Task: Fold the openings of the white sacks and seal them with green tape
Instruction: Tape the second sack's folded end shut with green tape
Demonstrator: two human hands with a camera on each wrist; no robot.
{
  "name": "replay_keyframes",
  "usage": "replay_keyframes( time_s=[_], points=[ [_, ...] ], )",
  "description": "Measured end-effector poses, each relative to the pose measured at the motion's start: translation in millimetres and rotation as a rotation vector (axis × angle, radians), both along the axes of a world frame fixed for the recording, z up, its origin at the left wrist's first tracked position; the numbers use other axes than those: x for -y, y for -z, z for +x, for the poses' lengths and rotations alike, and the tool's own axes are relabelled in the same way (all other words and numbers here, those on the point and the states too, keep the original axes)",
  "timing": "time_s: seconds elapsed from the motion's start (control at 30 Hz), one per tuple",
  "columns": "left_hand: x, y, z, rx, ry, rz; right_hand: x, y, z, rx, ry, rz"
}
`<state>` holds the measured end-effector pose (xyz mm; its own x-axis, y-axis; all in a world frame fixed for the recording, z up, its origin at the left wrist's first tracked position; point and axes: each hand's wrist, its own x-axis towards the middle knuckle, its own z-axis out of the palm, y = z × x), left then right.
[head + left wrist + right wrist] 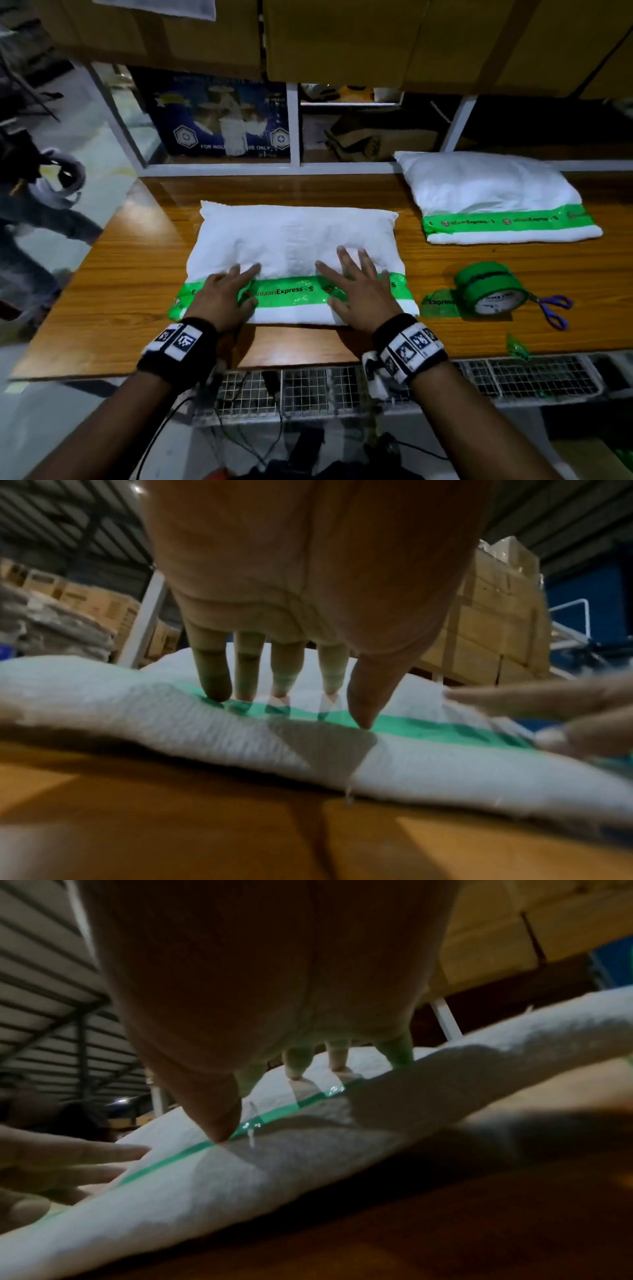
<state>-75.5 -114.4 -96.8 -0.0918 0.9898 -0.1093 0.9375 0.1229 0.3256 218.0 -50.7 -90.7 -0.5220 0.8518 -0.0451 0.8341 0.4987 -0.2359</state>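
Hands flat on near white sack (294, 240): left hand (219, 298) and right hand (359, 291), fingers (246, 270) spread straight, pressing green tape strip (291, 294); tape roll (493, 291) on tabletop (137, 274)

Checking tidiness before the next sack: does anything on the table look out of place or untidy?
Mostly tidy. A crumpled scrap of green tape lies loose at the table's near edge, and the tape roll's free end trails flat on the wood.
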Motion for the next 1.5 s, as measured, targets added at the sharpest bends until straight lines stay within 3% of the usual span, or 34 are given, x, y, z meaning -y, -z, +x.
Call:
replay_keyframes(
  time_s=[0.07, 0.23, 0.5, 0.77, 1.0, 1.13, 1.27, 1.4, 1.5],
  points=[
    [-24.5, 1.6, 3.7, -0.009, 0.058, -0.043, -20.5, 3.3, 2.0, 0.050, 0.036, -0.073],
    [-94.9, 5.7, 18.8, -0.230, 0.112, -0.110, -94.8, 1.9, 24.0, 0.116, 0.075, -0.131],
    [-186.1, 10.6, 39.7, -0.175, -0.033, -0.167, -213.5, -8.3, 35.2, 0.167, -0.068, -0.161],
    [-207.8, 5.3, 42.5, -0.130, -0.103, -0.163, -253.7, 1.1, 31.1, 0.138, -0.085, -0.146],
    [-188.0, -2.2, 42.3, -0.154, -0.079, -0.038, -226.2, -13.9, 33.0, 0.088, -0.027, -0.071],
    [-162.3, -14.9, 48.5, -0.042, -0.030, 0.073, -192.3, -20.4, 45.2, 0.042, 0.002, 0.013],
    [-127.7, -22.0, 69.5, 0.020, 0.072, 0.168, -129.4, -31.9, 58.4, 0.027, 0.087, 0.116],
    [-93.5, -19.5, 95.7, 0.102, 0.215, 0.164, -48.8, -42.7, 77.6, -0.163, 0.193, 0.240],
    [-61.6, -11.0, 119.9, 0.130, 0.249, 0.137, 4.0, -44.7, 95.7, -0.152, 0.267, 0.347]
  ],
)
